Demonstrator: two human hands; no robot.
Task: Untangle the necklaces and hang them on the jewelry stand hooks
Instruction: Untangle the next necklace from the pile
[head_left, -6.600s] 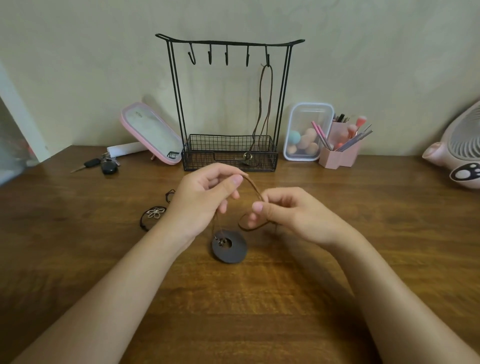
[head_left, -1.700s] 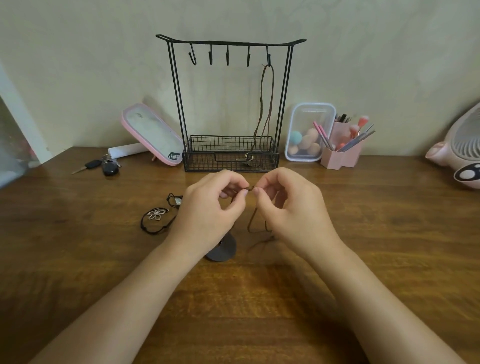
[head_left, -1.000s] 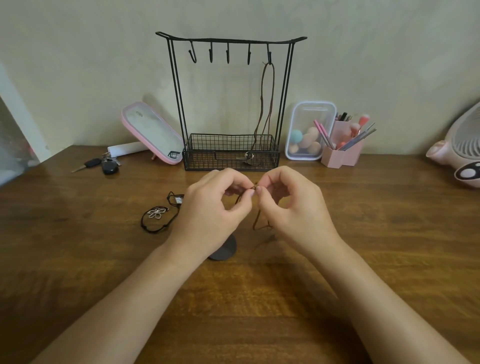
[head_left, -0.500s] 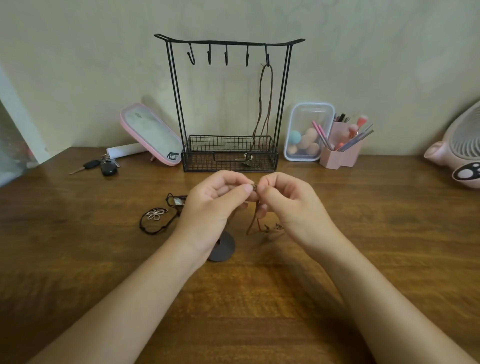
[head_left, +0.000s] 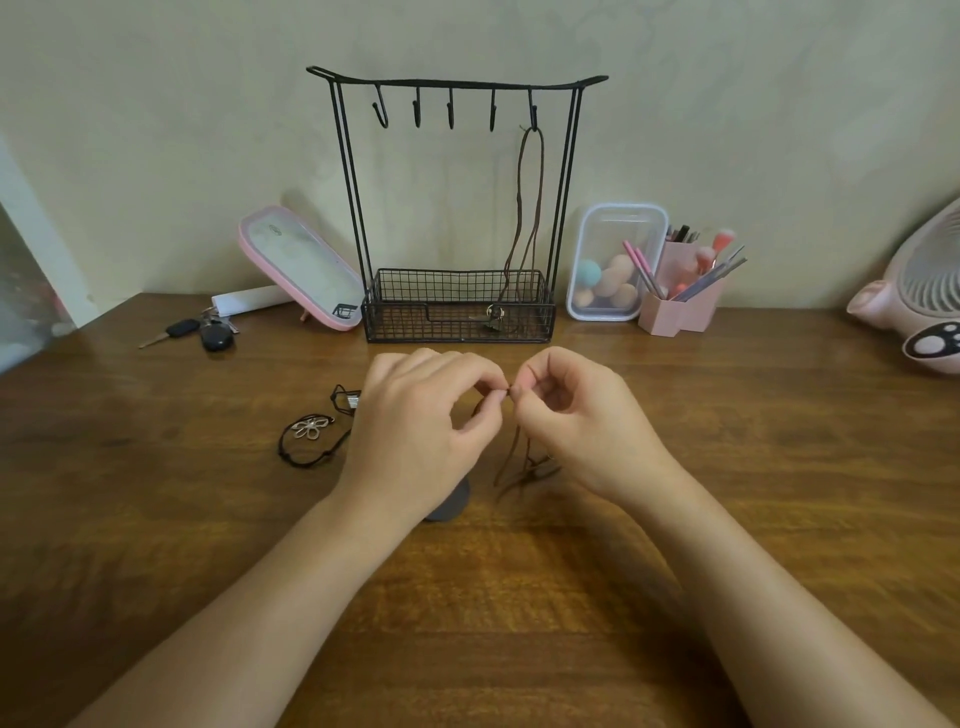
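Counter (head_left: 156, 519): wooden, one, carrying everything. Against the wall stood one black wire jewelry stand (head_left: 457, 81) with a basket base.

Hands: two, met above the counter in front of the stand. Left hand (head_left: 415, 441) and right hand (head_left: 587, 431) each had fingers curled, thumb and forefinger tips pinching one spot on the brown cord necklace (head_left: 514, 447). Several seconds earlier they held the cord apart as an open loop. Since then they had closed to a single point and held there through the last second. Judged: work had narrowed to one knot or clasp, too small to tell which, so this necklace was not yet ready to hang.

Necklaces, counted:
- One hung necklace (head_left: 540, 182) on the rightmost hook, its pendant down in the basket.
- One in the hands, tails trailing onto the counter under the right hand.
- One black flower necklace (head_left: 311, 436) lying left of the left hand. A small black piece beside it may be separate; cannot tell.

Hooks (head_left: 381, 111): five, four free.

Dark disc pendant (head_left: 452, 506): one, mostly hidden under the left wrist.
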